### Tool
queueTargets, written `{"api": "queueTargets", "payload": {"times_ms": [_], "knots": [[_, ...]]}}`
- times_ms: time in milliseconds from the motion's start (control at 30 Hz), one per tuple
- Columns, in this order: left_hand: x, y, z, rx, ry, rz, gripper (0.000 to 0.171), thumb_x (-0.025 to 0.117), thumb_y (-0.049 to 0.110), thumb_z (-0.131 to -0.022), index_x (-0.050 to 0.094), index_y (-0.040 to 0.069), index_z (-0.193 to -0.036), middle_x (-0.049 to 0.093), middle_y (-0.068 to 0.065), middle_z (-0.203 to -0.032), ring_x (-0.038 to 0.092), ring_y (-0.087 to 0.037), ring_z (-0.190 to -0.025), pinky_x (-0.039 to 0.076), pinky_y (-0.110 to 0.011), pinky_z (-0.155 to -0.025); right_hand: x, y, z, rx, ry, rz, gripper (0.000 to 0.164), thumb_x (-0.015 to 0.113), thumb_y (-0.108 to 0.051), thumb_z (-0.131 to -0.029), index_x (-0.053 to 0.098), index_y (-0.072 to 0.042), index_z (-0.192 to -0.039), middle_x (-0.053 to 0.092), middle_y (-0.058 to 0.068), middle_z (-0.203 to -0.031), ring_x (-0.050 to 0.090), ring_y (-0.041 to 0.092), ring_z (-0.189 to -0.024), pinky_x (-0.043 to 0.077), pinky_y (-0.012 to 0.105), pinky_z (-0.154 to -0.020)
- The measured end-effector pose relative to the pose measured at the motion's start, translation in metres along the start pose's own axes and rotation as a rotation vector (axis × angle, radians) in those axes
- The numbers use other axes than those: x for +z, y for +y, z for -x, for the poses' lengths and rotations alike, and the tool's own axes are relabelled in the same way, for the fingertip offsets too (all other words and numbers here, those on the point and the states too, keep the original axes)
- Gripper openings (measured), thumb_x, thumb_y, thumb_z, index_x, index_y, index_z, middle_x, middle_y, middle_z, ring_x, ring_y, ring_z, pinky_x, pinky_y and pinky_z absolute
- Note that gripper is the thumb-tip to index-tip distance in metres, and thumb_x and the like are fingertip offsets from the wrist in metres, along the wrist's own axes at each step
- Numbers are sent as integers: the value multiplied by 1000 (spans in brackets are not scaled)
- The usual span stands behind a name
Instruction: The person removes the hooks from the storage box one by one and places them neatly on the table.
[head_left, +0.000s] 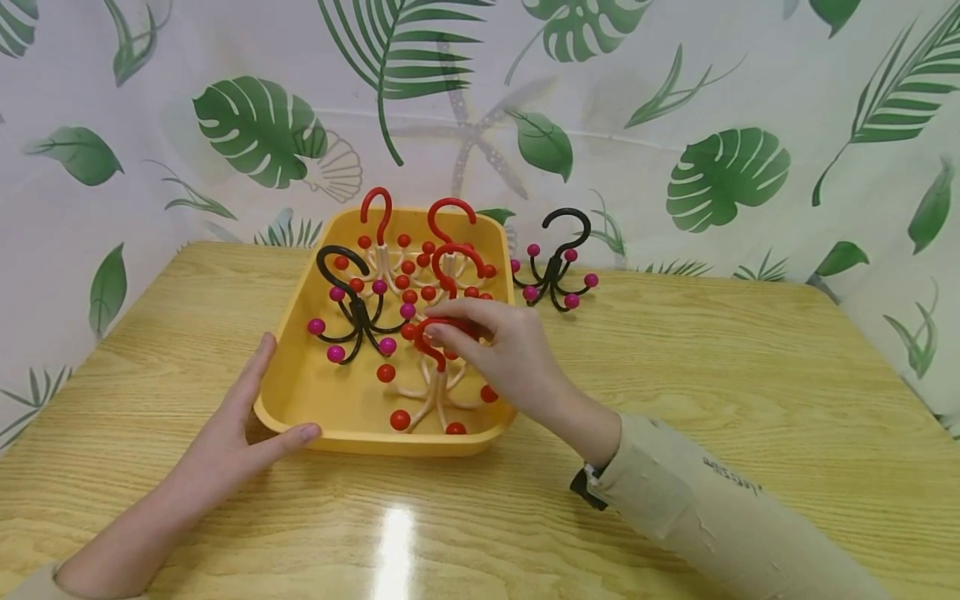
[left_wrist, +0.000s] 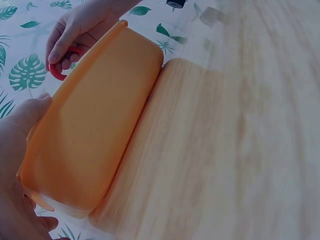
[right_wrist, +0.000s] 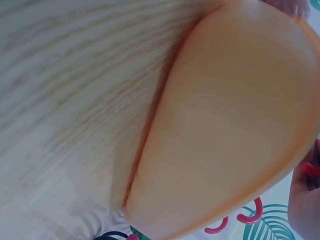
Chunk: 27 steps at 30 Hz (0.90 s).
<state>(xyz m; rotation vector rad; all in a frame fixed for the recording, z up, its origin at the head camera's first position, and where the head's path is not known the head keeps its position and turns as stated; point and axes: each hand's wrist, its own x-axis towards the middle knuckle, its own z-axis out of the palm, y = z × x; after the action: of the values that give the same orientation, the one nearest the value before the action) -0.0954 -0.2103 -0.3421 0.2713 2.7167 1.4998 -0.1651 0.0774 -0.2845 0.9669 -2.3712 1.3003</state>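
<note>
My right hand (head_left: 510,354) pinches the red hook top of an octopus-shaped hanger (head_left: 439,385), which has pale arms tipped with red balls. This hanger is upright at the front right of a yellow plastic basin (head_left: 315,408). At the basin's front left corner my left hand (head_left: 225,425) grips the rim, thumb on the front side and fingers along the left side. A black hanger (head_left: 360,315) with magenta balls stands inside the basin, left of the right hand. Behind it are several more red-hooked hangers (head_left: 381,221), partly overlapping.
Another black hanger (head_left: 553,271) with magenta balls stands on the wooden table (head_left: 675,358), just outside the basin's right back corner. A leaf-patterned cloth (head_left: 600,100) hangs behind the table.
</note>
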Motion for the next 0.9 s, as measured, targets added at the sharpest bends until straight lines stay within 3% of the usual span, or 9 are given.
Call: {"api": "queueTargets", "payload": {"times_ms": [267,667,900], "knots": [[0,0,-1,-16,-4,-6,106,73,29,-86,-8,25,-153,-7,-7,-159,-3,-39,-143,5,-65,-108,-3,-2,-2,-32,4,-1,20,71,-10,-86,73,-3,-105,72,5,-95,66,8,-76,54,21,-66],[0,2,1,-31,-3,-3,105,72,32,-86,-8,30,-153,-8,-4,-159,-4,-38,-143,5,-66,-107,-12,-11,-8,-121,49,-13,20,72,-7,-84,73,-1,-103,73,4,-92,66,6,-77,55,23,-66],[0,1,1,-32,-4,-2,104,72,32,-86,-8,30,-152,-8,-3,-159,-4,-37,-143,5,-66,-107,-23,-21,-11,-121,88,-20,20,72,-6,-84,73,-1,-104,72,4,-92,64,6,-72,55,25,-62]]}}
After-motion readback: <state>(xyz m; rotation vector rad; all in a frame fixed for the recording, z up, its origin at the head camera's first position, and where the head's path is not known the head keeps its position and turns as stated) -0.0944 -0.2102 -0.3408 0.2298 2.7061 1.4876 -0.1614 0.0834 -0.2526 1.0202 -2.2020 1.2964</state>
